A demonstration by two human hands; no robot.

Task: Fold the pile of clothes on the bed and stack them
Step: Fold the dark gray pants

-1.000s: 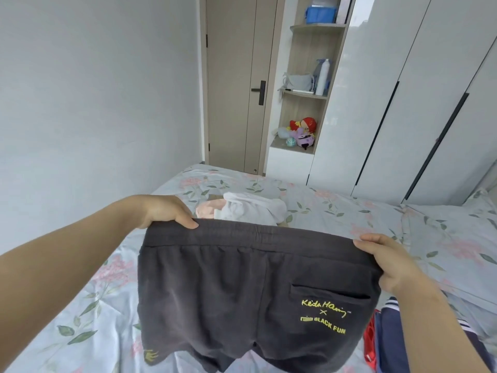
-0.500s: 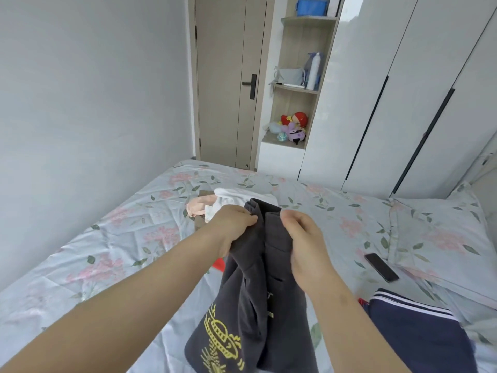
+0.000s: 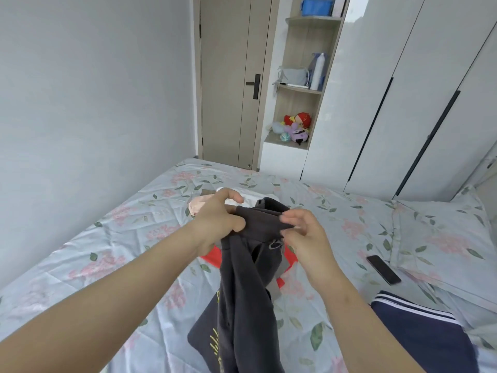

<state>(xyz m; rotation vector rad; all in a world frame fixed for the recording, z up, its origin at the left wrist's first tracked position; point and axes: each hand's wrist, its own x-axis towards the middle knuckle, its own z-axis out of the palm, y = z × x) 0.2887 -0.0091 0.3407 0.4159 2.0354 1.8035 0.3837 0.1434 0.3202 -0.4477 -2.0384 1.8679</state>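
Dark grey shorts [image 3: 242, 297] with yellow print hang doubled lengthwise above the floral bed [image 3: 113, 254]. My left hand [image 3: 217, 219] grips the folded waistband from the left. My right hand [image 3: 304, 232] pinches the waistband's right end with thumb and fingers. Behind the hands lie a white garment [image 3: 248, 198] and a pink one [image 3: 196, 207]. A red garment [image 3: 212, 258] shows under the shorts. A navy garment with white stripes [image 3: 422, 335] lies at the lower right.
A black phone [image 3: 383, 269] rests on the bed beside a floral pillow [image 3: 441, 238]. Beyond the bed stand a closed door [image 3: 228, 82], open shelves with toys [image 3: 295, 127], and white wardrobe doors [image 3: 403, 90]. A grey wall runs along the left.
The shorts were held spread wide by the waistband; my hands have come together, doubling them lengthwise. The view has tilted down, showing the phone and navy garment.
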